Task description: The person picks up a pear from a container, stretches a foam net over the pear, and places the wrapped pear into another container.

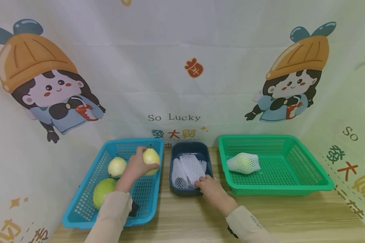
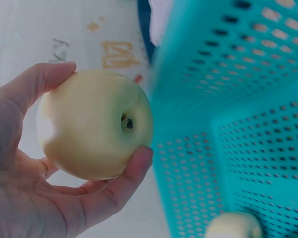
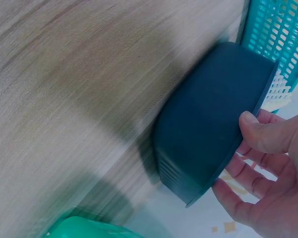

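My left hand [image 1: 137, 165] holds a pale yellow pear [image 1: 151, 160] above the right side of the blue basket [image 1: 89, 189]. Thumb and fingers curl round the pear [image 2: 97, 124], whose dark blossom end faces the left wrist camera. My right hand [image 1: 214, 192] is at the front right rim of a dark blue container [image 1: 187, 192]. In the right wrist view its thumb rests against the container's outer wall [image 3: 208, 109], while the other fingers reach over the rim, their tips partly hidden. White foam net sleeves [image 1: 190, 168] lie inside that container.
Another pale yellow pear [image 1: 117, 167] and a larger green round fruit [image 1: 104, 192] lie in the blue basket. To the right, a green basket [image 1: 317, 168] holds a yellowish fruit in a white foam net [image 1: 243, 163]. A printed cloth [image 1: 182, 91] hangs behind the wooden table [image 1: 197, 219].
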`<state>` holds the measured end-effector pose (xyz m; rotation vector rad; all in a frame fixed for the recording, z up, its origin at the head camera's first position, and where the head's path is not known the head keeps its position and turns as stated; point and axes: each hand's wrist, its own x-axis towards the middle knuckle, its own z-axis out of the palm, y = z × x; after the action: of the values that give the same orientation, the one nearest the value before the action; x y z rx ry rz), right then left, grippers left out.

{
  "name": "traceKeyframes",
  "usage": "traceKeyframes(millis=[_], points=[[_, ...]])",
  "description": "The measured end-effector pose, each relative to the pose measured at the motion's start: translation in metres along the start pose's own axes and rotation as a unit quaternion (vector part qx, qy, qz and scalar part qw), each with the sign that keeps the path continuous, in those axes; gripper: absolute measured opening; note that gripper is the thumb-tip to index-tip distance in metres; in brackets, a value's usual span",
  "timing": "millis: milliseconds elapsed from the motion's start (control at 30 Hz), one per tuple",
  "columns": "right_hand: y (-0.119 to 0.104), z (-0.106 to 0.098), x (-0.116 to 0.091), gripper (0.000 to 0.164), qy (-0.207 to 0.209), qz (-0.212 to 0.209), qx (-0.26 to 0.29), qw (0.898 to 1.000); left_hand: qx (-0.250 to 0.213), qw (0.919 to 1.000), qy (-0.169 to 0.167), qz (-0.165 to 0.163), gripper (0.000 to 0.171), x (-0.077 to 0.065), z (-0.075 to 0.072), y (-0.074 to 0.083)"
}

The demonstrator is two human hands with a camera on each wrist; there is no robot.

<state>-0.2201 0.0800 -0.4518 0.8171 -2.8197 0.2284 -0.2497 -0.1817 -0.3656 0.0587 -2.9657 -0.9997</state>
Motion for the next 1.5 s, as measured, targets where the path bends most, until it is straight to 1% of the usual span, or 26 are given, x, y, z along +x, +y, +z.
traceKeyframes(millis=[200,400,567,667,767,900,1033,1167,1300,1500], points=[[0.001,0.002,-0.001,0.018,0.007,-0.005,0.0,1.0,-0.004,0.9998,0.005,0.02,0.079,-0.013,0.001,0.024],[0.001,0.001,-0.001,0.017,0.004,-0.002,0.009,1.0,-0.02,0.9982,0.007,0.057,0.079,-0.029,0.007,0.043],[0.002,-0.001,0.0,0.017,-0.001,-0.001,0.002,1.0,-0.04,0.9948,0.001,0.093,0.078,-0.044,0.018,0.056],[0.003,-0.001,0.0,0.017,-0.002,-0.002,0.005,1.0,-0.047,0.9929,-0.006,0.108,0.077,-0.053,0.026,0.061],[0.004,-0.001,0.0,0.017,0.002,-0.008,0.008,1.0,-0.044,0.9916,-0.014,0.121,0.077,-0.061,0.036,0.063],[0.004,-0.002,-0.001,0.018,0.012,-0.015,0.01,1.0,-0.033,0.9899,-0.025,0.136,0.08,-0.069,0.05,0.063],[0.005,0.0,-0.001,0.016,0.034,-0.026,-0.001,0.999,-0.029,0.9867,-0.029,0.157,0.08,-0.078,0.064,0.06],[0.004,0.0,-0.002,0.017,0.05,-0.03,-0.013,0.998,-0.043,0.9777,-0.028,0.204,0.079,-0.087,0.079,0.055],[0.004,-0.002,-0.003,0.016,0.045,-0.029,0.002,0.999,-0.059,0.9697,-0.025,0.236,0.076,-0.093,0.096,0.045],[0.004,-0.005,-0.003,0.015,0.015,-0.023,0.026,0.999,-0.079,0.9678,-0.03,0.237,0.074,-0.096,0.117,0.028]])
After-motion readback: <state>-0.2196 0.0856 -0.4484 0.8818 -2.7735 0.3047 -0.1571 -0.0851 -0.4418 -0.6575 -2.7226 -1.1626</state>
